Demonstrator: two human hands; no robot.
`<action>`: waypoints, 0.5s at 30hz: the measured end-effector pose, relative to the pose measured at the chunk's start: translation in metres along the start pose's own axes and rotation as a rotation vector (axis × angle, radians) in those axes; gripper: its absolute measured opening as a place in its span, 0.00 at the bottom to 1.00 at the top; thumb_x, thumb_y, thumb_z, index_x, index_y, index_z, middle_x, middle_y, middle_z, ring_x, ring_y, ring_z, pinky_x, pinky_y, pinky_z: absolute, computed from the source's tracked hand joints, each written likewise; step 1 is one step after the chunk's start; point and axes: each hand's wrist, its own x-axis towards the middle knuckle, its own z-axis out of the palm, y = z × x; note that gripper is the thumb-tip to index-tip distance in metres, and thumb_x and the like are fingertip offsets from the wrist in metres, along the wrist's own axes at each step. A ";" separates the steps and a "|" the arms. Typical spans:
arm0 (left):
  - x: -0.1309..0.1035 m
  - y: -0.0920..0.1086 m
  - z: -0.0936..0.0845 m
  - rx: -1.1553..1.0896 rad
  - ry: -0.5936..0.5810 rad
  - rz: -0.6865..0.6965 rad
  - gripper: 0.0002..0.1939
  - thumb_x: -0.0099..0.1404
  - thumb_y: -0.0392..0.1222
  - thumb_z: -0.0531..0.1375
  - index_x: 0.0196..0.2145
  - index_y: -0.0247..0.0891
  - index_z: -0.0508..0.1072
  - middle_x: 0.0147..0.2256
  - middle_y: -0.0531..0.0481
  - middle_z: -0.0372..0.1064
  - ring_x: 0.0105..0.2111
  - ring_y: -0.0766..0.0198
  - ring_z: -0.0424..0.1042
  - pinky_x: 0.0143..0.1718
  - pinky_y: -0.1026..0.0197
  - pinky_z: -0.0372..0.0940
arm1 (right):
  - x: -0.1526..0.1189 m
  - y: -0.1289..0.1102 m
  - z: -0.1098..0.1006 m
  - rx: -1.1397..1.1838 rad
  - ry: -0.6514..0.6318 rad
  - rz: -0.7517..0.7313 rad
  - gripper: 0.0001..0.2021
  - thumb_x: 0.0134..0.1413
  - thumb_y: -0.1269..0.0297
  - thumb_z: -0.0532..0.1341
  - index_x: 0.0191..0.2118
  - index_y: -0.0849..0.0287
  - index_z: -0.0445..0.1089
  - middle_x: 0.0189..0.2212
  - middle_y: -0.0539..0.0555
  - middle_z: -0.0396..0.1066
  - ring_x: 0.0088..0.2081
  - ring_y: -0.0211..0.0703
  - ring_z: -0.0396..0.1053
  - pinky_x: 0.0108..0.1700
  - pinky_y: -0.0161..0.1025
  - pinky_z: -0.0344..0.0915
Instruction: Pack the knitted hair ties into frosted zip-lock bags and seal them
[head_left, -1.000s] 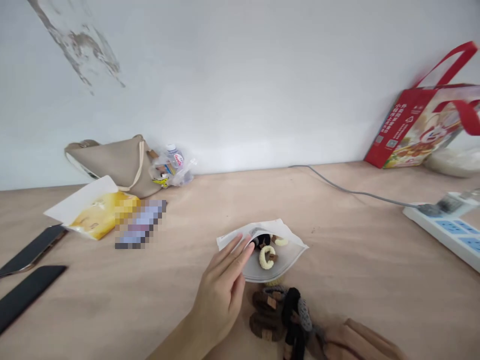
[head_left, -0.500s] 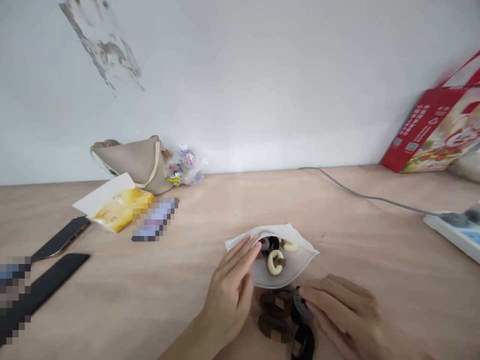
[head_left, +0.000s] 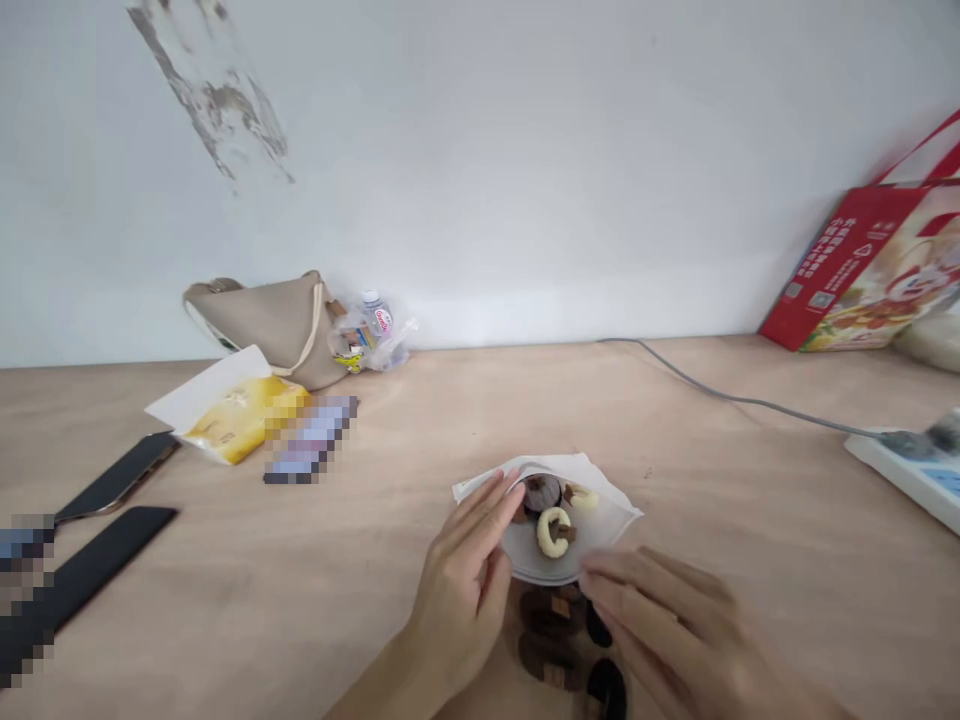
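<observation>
My left hand (head_left: 461, 570) holds the left side of a whitish translucent pouch (head_left: 600, 535), its fingers stretched along the upper lip and its thumb by the lower edge. Inside the mouth show a grey hair tie (head_left: 541, 490), a cream hair tie (head_left: 553, 535) with a brown tag and another cream one (head_left: 583, 497). My right hand (head_left: 660, 610) is just off the pouch's front right edge, fingers slightly apart and blurred, with nothing seen in them. Below the pouch lie brown hair ties (head_left: 551, 655) with tags and black ones (head_left: 607, 685), partly covered by that hand.
On the left are a black phone (head_left: 124, 475), a long black case (head_left: 97, 570), a yellow packet (head_left: 247, 410) and a pixelated phone (head_left: 315, 440). A beige bag (head_left: 262, 320) and a plastic bag with a bottle (head_left: 375, 330) stand by the wall. A cable (head_left: 705, 382) runs to a power strip (head_left: 915, 470); a red box (head_left: 847, 265) stands right.
The grey hair tie has gone from my right hand into the pouch. My right hand has shifted slightly up and left; my left hand stays on the pouch.
</observation>
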 end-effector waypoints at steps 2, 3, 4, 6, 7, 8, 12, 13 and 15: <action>0.000 -0.001 0.000 -0.019 0.006 -0.018 0.30 0.61 0.24 0.49 0.59 0.42 0.62 0.57 0.48 0.64 0.57 0.60 0.62 0.57 0.53 0.63 | -0.010 0.000 0.009 0.000 -0.094 0.043 0.12 0.61 0.74 0.48 0.36 0.56 0.67 0.27 0.50 0.72 0.26 0.38 0.69 0.26 0.33 0.64; 0.001 -0.001 -0.001 -0.032 0.009 -0.028 0.30 0.61 0.24 0.49 0.59 0.43 0.62 0.57 0.49 0.64 0.57 0.59 0.63 0.57 0.53 0.63 | -0.017 0.002 0.013 -0.027 -0.129 0.055 0.12 0.62 0.73 0.47 0.34 0.55 0.66 0.25 0.48 0.70 0.24 0.38 0.67 0.23 0.33 0.62; 0.001 -0.002 -0.001 -0.045 0.013 -0.037 0.30 0.61 0.24 0.49 0.59 0.43 0.62 0.57 0.49 0.64 0.57 0.59 0.63 0.57 0.53 0.63 | -0.024 0.003 0.016 -0.065 -0.146 0.054 0.12 0.62 0.72 0.47 0.33 0.55 0.65 0.24 0.48 0.69 0.22 0.39 0.67 0.22 0.34 0.61; 0.001 -0.002 -0.001 -0.064 0.026 -0.045 0.30 0.61 0.24 0.49 0.58 0.43 0.63 0.56 0.49 0.64 0.57 0.60 0.63 0.57 0.53 0.63 | -0.037 0.006 0.018 -0.106 -0.152 0.025 0.12 0.61 0.73 0.46 0.34 0.57 0.65 0.24 0.49 0.69 0.22 0.39 0.67 0.22 0.34 0.61; 0.001 -0.002 -0.001 -0.070 0.031 -0.046 0.30 0.61 0.24 0.49 0.58 0.43 0.63 0.56 0.49 0.64 0.57 0.60 0.63 0.56 0.54 0.63 | -0.041 0.007 0.016 -0.099 -0.146 0.008 0.11 0.61 0.75 0.47 0.35 0.57 0.64 0.23 0.49 0.68 0.22 0.38 0.66 0.22 0.33 0.61; 0.001 -0.002 -0.001 -0.076 0.031 -0.048 0.30 0.61 0.24 0.49 0.58 0.43 0.63 0.56 0.49 0.65 0.57 0.60 0.63 0.56 0.54 0.63 | -0.042 0.007 0.013 -0.081 -0.135 -0.009 0.11 0.60 0.75 0.47 0.35 0.58 0.64 0.23 0.49 0.68 0.22 0.37 0.66 0.22 0.33 0.61; 0.001 0.000 -0.002 -0.090 0.022 -0.047 0.30 0.61 0.24 0.49 0.58 0.44 0.63 0.56 0.49 0.65 0.56 0.59 0.64 0.57 0.53 0.63 | -0.022 0.004 -0.006 -0.063 -0.067 -0.053 0.09 0.59 0.75 0.51 0.38 0.58 0.66 0.28 0.52 0.72 0.26 0.38 0.69 0.27 0.33 0.64; 0.001 0.000 -0.003 -0.090 0.021 -0.044 0.30 0.61 0.24 0.49 0.58 0.43 0.63 0.56 0.49 0.65 0.57 0.59 0.64 0.57 0.53 0.63 | -0.014 0.002 -0.008 -0.073 -0.035 -0.045 0.09 0.59 0.75 0.51 0.39 0.58 0.67 0.31 0.53 0.73 0.29 0.39 0.71 0.30 0.34 0.65; 0.001 0.001 -0.003 -0.083 0.025 -0.042 0.30 0.61 0.24 0.49 0.58 0.43 0.63 0.56 0.50 0.65 0.57 0.60 0.63 0.57 0.54 0.63 | 0.000 0.000 -0.009 -0.077 0.028 0.012 0.11 0.59 0.75 0.50 0.43 0.60 0.67 0.35 0.56 0.73 0.33 0.41 0.72 0.33 0.34 0.67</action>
